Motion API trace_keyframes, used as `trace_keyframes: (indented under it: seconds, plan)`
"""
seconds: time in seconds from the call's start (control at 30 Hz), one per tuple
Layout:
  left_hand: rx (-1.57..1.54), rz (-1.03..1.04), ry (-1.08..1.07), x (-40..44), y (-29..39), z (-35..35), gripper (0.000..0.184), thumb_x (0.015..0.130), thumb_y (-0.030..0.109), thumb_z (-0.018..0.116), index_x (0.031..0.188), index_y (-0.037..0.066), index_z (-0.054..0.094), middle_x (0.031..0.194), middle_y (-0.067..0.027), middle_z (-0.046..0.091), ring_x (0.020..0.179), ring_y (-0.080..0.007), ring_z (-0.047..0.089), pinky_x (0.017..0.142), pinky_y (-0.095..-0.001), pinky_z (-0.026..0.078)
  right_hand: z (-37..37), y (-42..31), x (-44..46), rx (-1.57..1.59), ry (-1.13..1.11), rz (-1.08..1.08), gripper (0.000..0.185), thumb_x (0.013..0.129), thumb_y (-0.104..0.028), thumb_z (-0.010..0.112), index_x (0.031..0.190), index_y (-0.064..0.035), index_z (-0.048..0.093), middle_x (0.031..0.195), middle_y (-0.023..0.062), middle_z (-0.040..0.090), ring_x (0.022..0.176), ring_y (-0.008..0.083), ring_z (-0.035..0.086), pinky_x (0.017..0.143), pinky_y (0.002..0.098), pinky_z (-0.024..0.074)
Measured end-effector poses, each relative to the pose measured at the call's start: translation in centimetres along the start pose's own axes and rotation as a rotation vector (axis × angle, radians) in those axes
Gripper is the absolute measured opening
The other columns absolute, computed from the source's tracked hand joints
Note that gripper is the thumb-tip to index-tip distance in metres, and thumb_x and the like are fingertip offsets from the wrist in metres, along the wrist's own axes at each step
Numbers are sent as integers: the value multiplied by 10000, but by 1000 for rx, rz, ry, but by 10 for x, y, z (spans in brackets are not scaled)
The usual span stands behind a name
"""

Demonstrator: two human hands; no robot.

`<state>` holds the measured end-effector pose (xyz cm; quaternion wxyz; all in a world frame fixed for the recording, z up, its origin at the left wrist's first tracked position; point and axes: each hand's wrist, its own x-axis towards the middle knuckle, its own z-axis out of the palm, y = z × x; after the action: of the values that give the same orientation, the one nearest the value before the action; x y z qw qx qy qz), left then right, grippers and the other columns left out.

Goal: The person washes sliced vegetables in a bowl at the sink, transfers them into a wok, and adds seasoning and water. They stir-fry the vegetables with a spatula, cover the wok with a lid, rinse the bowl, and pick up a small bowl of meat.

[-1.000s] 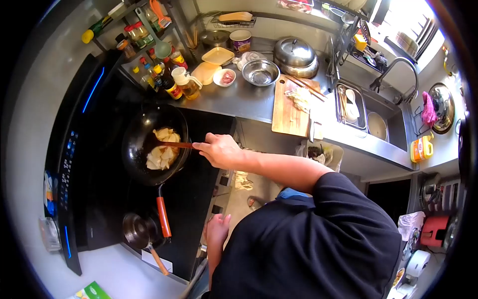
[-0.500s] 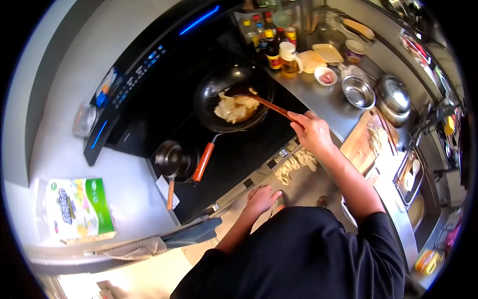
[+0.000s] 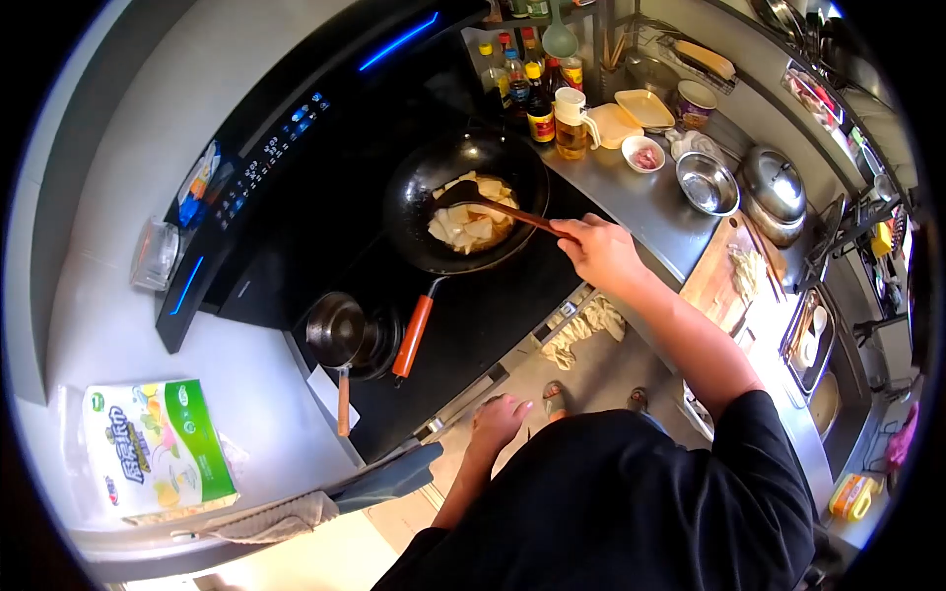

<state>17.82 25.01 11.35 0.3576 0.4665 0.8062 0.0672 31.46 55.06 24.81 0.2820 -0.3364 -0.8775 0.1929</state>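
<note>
My right hand [image 3: 599, 254] is closed around the handle of a brown wooden spatula [image 3: 517, 213]. The spatula slants down to the left, its dark head among pale slices of food [image 3: 473, 229] lying in brownish liquid. They are inside a black wok [image 3: 414, 246] on the cooktop, whose red-brown handle [image 3: 414, 337] points towards me. Low by the cooktop's front edge, my left hand [image 3: 500, 422] hangs with nothing visible in it, thumb apart and fingers loosely bent. It is away from the wok handle.
A small pot [image 3: 335, 330] stands left of the wok. On the right counter are an oil jug [image 3: 571, 123], several sauce bottles, a small bowl of meat [image 3: 643, 154], a steel bowl [image 3: 707, 184] and a cutting board [image 3: 717, 276]. A green-white packet [image 3: 158, 448] lies at left.
My right hand has moved slightly left, bringing the spatula head further left over the slices. My left hand has dropped a little lower. The camera view has shifted slightly.
</note>
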Motion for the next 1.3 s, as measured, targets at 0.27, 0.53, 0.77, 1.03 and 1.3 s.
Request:
trace_keyframes:
  seconds: [0.27, 0.53, 0.77, 1.03, 1.3]
  plan:
    - [78, 28, -79, 23, 11, -17, 582, 905, 570, 569, 1101, 36, 689, 1086, -201, 704, 1055, -375, 658, 910, -476, 498, -18, 43, -56, 1516, -127, 893, 385, 1051, -320, 509, 1374, -117, 555, 727, 6, 552, 454, 33, 324, 397, 193, 250]
    - [142, 306, -87, 43, 70, 5, 489, 896, 477, 646, 1075, 25, 708, 1034, -176, 725, 1004, -346, 681, 889, -432, 517, -95, 91, -237, 1289, 365, 948, 388, 1056, -329, 494, 1368, -110, 567, 691, -33, 523, 506, 38, 381, 449, 189, 281]
    - [182, 433, -207, 30, 162, 69, 473, 893, 442, 667, 1079, 10, 711, 1005, -189, 721, 964, -340, 687, 870, -423, 519, -136, 195, -403, 956, 312, 1105, 348, 1027, -384, 524, 1184, -104, 658, 717, -54, 520, 589, 50, 456, 518, 210, 348]
    - [195, 386, -188, -8, 273, 168, 365, 892, 327, 703, 1001, -21, 717, 893, -206, 721, 841, -340, 705, 765, -398, 529, -166, 280, -464, 28, 245, 925, 438, 969, -449, 582, 1138, -54, 668, 873, 116, 660, 793, 285, 670, 702, 413, 534]
    - [361, 432, -160, 15, 273, 210, 329, 894, 339, 689, 858, 12, 699, 790, -199, 699, 717, -370, 675, 666, -432, 519, -387, 311, -641, -216, 1541, 784, 66, 924, -96, 659, 909, -33, 652, 831, 40, 672, 729, 143, 642, 653, 295, 549]
